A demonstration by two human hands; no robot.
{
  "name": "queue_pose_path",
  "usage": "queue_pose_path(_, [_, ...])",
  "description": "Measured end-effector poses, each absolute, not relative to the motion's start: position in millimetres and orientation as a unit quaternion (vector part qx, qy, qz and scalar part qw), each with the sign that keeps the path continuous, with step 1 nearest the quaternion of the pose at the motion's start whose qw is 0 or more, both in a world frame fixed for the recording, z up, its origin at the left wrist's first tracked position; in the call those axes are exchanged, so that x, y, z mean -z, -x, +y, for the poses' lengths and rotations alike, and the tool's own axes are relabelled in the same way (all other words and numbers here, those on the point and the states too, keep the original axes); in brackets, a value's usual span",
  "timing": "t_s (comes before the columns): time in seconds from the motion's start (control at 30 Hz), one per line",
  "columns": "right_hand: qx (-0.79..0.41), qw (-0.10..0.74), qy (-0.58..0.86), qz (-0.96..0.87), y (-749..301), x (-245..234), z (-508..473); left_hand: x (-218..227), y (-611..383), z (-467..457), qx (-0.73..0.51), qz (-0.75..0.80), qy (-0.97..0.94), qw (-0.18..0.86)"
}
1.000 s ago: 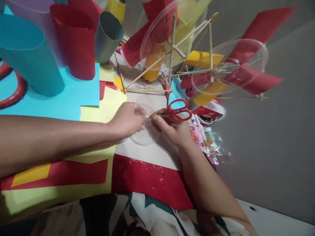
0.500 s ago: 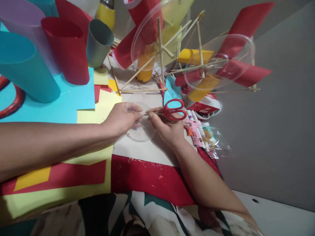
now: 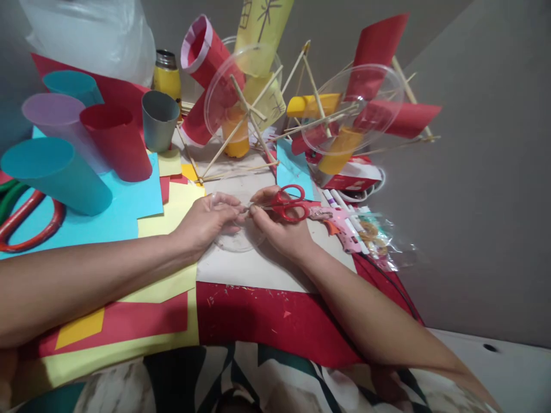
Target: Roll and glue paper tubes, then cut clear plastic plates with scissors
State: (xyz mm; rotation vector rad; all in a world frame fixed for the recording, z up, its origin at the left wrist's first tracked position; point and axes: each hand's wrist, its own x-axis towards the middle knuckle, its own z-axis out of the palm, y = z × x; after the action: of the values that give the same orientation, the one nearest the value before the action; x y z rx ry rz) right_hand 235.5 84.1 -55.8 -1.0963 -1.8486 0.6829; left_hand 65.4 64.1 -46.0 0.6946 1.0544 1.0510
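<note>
My left hand grips a round clear plastic lid, its fingers curled over the near-middle of the disc. My right hand pinches small scissors by the blades, the red handle loops pointing right above the hand. The blade tips meet the lid near its middle, close to my left fingertips; the exact contact is hidden by the fingers. Beneath the hands lies a whitish board.
Paper tubes and large red-handled scissors stand left on coloured paper sheets. Behind are stick frames carrying clear discs with paper cups. At right lie a pink glue gun, markers and a plastic bag.
The head view has shifted, showing more of the tubes and a white plastic bag at the back left. Both hands stay at the lid; the small scissors have turned slightly.
</note>
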Motion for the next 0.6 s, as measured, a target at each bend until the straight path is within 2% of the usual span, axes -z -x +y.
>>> queue_pose_path(0.23, [-0.313,0.425,0.421,-0.737,-233,52,77,48,-63,62,-0.491,0.448,-0.308,0.681])
queue_pose_path(0.47, [-0.269,0.415,0.403,-0.77,-236,46,70,50,-63,61,-0.509,0.429,-0.307,0.68])
queue_pose_path(0.6, [-0.341,0.408,0.362,-0.766,-240,46,70,50,-63,60,-0.523,0.425,-0.325,0.663])
